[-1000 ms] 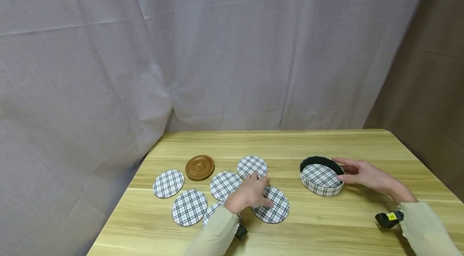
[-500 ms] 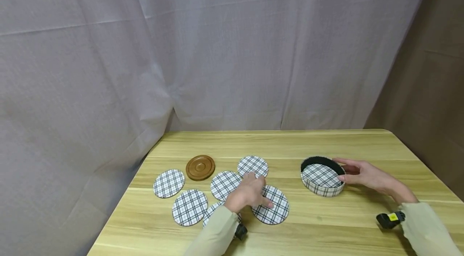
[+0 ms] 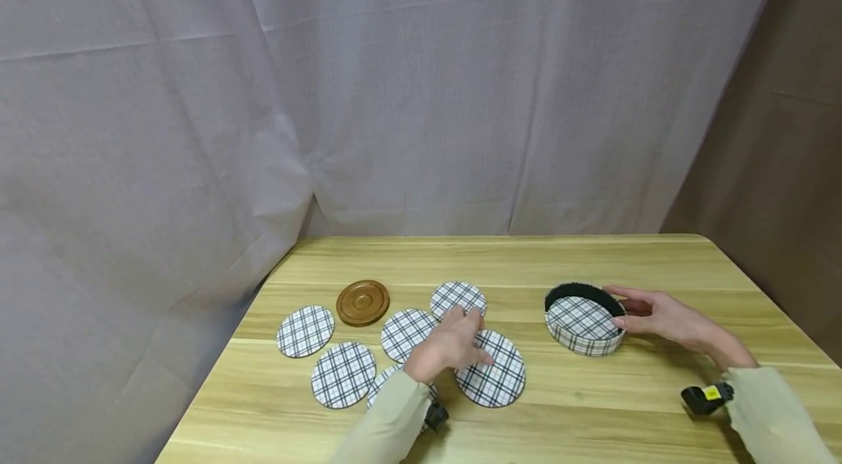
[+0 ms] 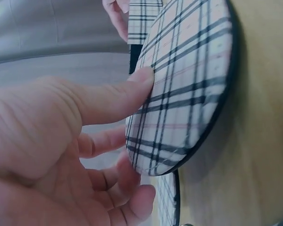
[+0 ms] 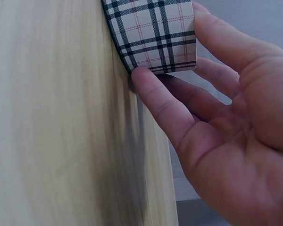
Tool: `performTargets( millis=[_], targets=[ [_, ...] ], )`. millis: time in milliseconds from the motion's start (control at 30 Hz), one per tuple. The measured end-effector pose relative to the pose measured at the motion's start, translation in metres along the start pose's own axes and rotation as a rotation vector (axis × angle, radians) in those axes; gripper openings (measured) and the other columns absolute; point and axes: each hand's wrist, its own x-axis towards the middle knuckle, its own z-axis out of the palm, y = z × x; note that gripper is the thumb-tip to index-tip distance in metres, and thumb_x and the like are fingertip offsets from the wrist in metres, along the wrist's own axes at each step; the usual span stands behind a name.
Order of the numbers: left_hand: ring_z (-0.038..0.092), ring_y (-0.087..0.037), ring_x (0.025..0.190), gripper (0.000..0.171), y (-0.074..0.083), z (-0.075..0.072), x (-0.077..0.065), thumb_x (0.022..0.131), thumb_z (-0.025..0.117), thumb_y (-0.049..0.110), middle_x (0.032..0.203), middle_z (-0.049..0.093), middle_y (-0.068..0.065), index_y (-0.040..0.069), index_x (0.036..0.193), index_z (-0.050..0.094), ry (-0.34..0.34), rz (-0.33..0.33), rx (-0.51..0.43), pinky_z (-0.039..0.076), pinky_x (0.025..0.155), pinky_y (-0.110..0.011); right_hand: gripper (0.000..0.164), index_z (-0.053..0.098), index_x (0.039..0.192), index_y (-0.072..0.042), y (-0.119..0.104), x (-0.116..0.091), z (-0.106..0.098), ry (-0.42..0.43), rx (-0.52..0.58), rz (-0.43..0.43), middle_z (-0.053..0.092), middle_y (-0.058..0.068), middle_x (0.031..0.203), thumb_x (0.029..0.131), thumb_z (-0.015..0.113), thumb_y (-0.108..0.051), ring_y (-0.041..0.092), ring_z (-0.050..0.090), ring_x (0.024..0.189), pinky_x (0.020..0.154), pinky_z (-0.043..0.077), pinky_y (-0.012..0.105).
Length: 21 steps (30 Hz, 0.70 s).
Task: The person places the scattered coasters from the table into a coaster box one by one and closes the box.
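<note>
On wooden table (image 3: 592,259): left hand (image 3: 447,345) lifts round plaid coaster (image 3: 491,377).

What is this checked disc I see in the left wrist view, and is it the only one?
Observer: It is a plaid coaster that the left hand pinches. The head view shows five more coasters lying near it on the table.
Visitor: Is everything there checked?
Observer: No, a brown wooden disc lies at the back of the group.
Visitor: And the other hand?
Observer: The right hand grips the wall of a round plaid box, open at the top, off to the right.
</note>
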Motion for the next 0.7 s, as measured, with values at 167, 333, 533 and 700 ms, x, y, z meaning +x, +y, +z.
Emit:
performTargets(
  millis=[167, 333, 533, 700],
  targets=[
    [0.047, -0.009, 0.089, 0.032, -0.005, -0.01, 0.003, 0.084, 0.076, 0.036, 0.094, 0.053, 0.005, 0.019, 0.103, 0.056, -0.001, 0.073, -0.051, 0.045, 0.078, -0.024, 0.065, 0.036, 0.149, -0.001, -0.002, 0.001, -0.002, 0.001, 0.02, 0.002, 0.041, 0.034, 0.146, 0.095, 0.065, -0.021, -0.013, 0.05, 0.111, 0.087, 0.045, 0.013],
    [0.051, -0.008, 0.079, 0.02, -0.009, -0.016, 0.007, 0.088, 0.073, 0.025, 0.086, 0.059, 0.004, 0.015, 0.097, 0.058, 0.006, 0.161, -0.118, 0.044, 0.071, -0.022, 0.065, 0.036, 0.149, -0.001, -0.001, 0.002, -0.002, 0.002, 0.024, -0.002, 0.045, 0.034, 0.142, 0.095, 0.065, -0.021, -0.01, 0.053, 0.111, 0.087, 0.045, 0.013],
    [0.051, -0.007, 0.069, 0.011, -0.01, -0.022, 0.007, 0.092, 0.068, 0.022, 0.077, 0.056, 0.006, 0.016, 0.094, 0.059, -0.018, 0.16, -0.241, 0.043, 0.062, -0.022, 0.065, 0.036, 0.149, -0.001, 0.0, 0.001, -0.002, 0.002, 0.014, -0.005, 0.047, 0.034, 0.141, 0.095, 0.065, -0.021, -0.006, 0.055, 0.112, 0.088, 0.047, 0.015],
    [0.052, -0.007, 0.071, 0.008, -0.011, -0.026, 0.009, 0.094, 0.065, 0.021, 0.078, 0.058, 0.006, 0.017, 0.094, 0.058, -0.007, 0.183, -0.297, 0.043, 0.064, -0.022, 0.065, 0.034, 0.149, 0.001, 0.004, 0.001, 0.0, -0.009, 0.055, -0.017, 0.047, 0.035, 0.14, 0.095, 0.064, -0.018, -0.008, 0.055, 0.112, 0.088, 0.046, 0.014]
  ],
)
